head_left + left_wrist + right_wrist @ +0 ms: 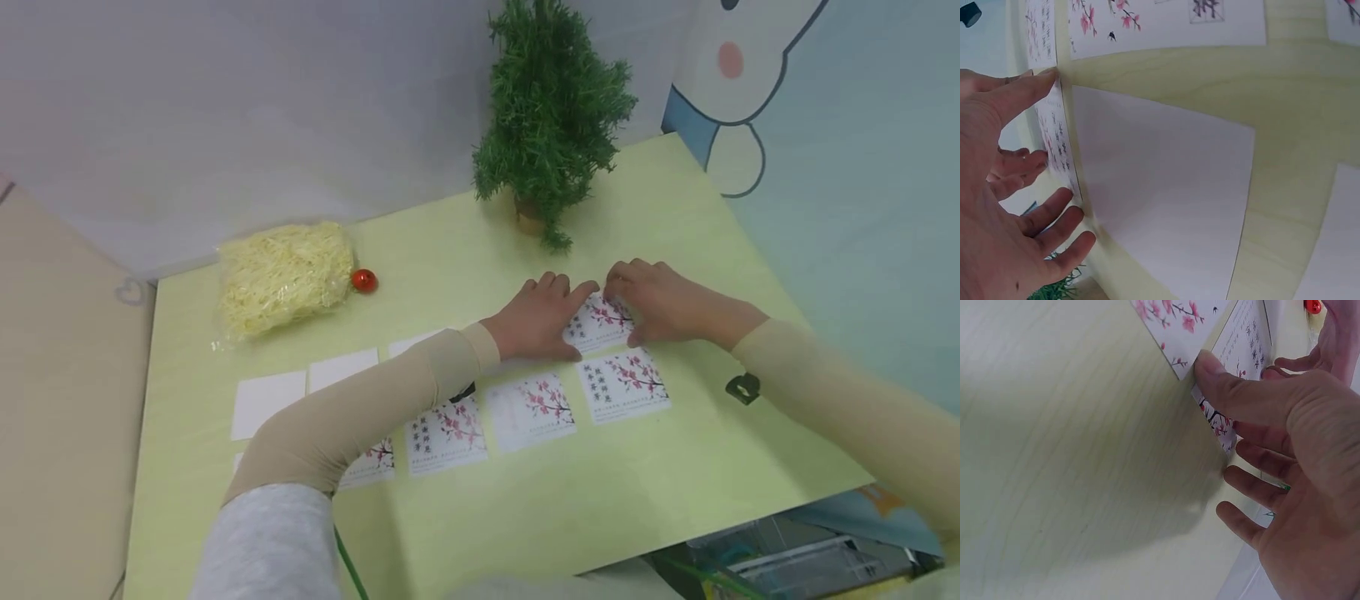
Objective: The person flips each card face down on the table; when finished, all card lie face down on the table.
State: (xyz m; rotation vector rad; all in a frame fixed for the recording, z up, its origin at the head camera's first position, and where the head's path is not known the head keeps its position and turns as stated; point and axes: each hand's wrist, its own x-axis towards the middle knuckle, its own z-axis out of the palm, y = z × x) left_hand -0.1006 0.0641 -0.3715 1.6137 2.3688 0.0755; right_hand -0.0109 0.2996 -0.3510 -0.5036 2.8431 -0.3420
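Note:
At the right end of the back row lies a white card printed with pink blossom branches and dark characters (600,323). My left hand (536,317) touches its left side, thumb and fingers spread apart. At its right side is my right hand (663,304), with the thumb by the near corner and the fingers farther back. In the right wrist view that thumb (1210,369) touches the card's edge, while the other fingers are loosely bent. A matching blossom card (624,385) lies just in front. Beside my left hand is a blank white card (1166,181) in the left wrist view.
More blossom cards (447,437) form the front row, partly under my left arm. Blank white cards (268,404) continue the back row leftward. Behind are a bag of pale yellow shreds (288,279), a small red ball-like object (364,281) and a potted green plant (551,117).

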